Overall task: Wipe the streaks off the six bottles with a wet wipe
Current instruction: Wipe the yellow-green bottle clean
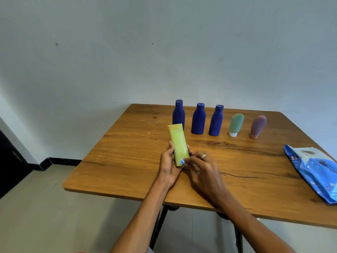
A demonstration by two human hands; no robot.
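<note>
My left hand grips the lower part of a yellow-green bottle, held tilted above the wooden table with its cap pointing away. My right hand pinches a small blue wet wipe against the bottle's lower end. Behind stand three dark blue bottles in a row. To their right a green tube bottle and a mauve tube bottle stand on their caps.
A blue and white wet-wipe pack lies at the table's right edge. The table stands against a pale wall, with grey floor to the left and black table legs below.
</note>
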